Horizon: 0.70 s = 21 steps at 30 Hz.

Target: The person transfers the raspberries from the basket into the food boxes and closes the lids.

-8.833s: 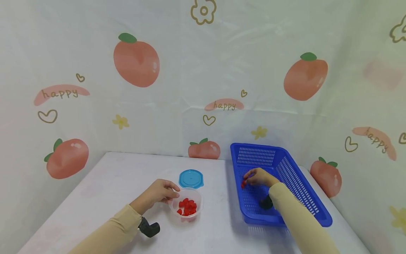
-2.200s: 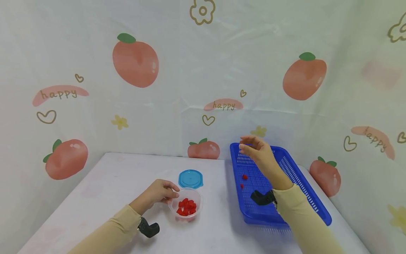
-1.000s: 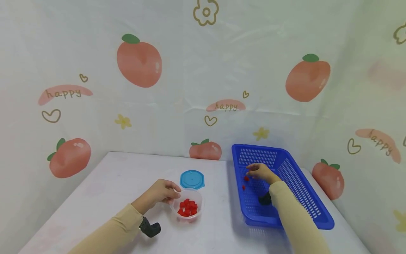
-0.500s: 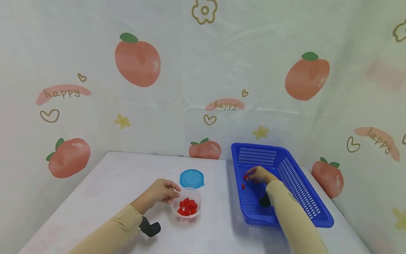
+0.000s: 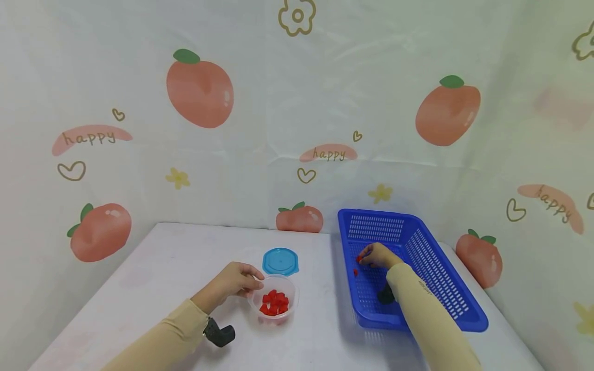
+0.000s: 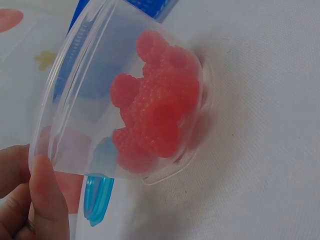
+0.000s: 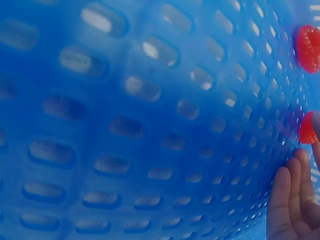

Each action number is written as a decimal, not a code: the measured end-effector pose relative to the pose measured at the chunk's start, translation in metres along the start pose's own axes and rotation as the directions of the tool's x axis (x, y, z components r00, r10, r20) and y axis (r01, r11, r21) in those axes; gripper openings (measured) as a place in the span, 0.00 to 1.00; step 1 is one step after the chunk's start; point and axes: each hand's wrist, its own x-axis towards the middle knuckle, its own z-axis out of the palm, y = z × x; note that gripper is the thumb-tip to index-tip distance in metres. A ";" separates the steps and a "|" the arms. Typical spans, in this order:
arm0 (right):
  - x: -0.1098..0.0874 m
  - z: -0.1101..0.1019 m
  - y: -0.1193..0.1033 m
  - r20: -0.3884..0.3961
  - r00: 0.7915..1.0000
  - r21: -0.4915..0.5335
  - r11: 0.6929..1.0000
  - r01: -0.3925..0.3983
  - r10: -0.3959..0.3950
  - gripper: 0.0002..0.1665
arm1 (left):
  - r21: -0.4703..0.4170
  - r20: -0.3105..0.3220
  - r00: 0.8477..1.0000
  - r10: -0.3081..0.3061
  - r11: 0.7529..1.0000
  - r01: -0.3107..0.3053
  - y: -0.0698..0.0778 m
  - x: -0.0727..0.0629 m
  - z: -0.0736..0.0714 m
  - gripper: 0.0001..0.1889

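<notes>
My left hand [image 5: 234, 281] pinches the left rim of a clear plastic bowl [image 5: 285, 284] between thumb and fingers. Several red raspberries [image 5: 275, 303] lie heaped at the bottom of that bowl; the left wrist view shows them through its wall. Inside the blue basket [image 5: 353, 301], my right hand [image 5: 378, 256] has thumb and fingertips on a raspberry [image 5: 359, 258], low by the left side. In the right wrist view this raspberry [image 7: 307, 131] is partly covered by a finger. A second raspberry [image 5: 356, 272] lies a little nearer to me on the basket floor.
A blue lid [image 5: 280, 261] lies flat on the white table [image 5: 204, 242] behind the bowl. The basket's slotted walls rise around my right hand. A printed cloth [image 5: 260, 103] hangs behind the table.
My right hand, raised over the basket's far end about two seconds ago, has come down inside and now pinches the farther raspberry. My left hand has stayed on the bowl's rim.
</notes>
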 end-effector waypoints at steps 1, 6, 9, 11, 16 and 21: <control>0.000 0.000 0.000 -0.006 1.000 0.006 1.000 -0.008 0.008 0.07 | 0.000 -0.001 1.000 0.002 1.000 -0.002 0.000 0.000 0.000 0.11; -0.002 -0.001 0.001 -0.006 1.000 0.004 1.000 0.005 -0.005 0.07 | 0.000 -0.004 1.000 0.001 1.000 -0.001 -0.001 -0.001 0.001 0.11; -0.004 -0.006 0.001 -0.003 1.000 0.010 1.000 0.005 -0.005 0.06 | -0.002 -0.003 1.000 -0.004 1.000 0.004 -0.001 -0.001 0.001 0.11; -0.004 -0.009 0.001 0.002 1.000 0.038 0.999 0.025 -0.025 0.06 | -0.003 -0.003 1.000 -0.009 1.000 0.009 -0.001 -0.002 0.001 0.10; -0.002 -0.019 0.003 -0.003 0.996 0.216 0.973 0.085 -0.086 0.11 | 0.004 -0.011 1.000 -0.011 1.000 0.011 0.001 -0.004 0.001 0.11; -0.002 -0.031 0.000 -0.056 0.991 0.362 0.922 0.134 -0.122 0.19 | 0.003 -0.016 1.000 -0.008 1.000 0.008 0.001 -0.004 0.001 0.11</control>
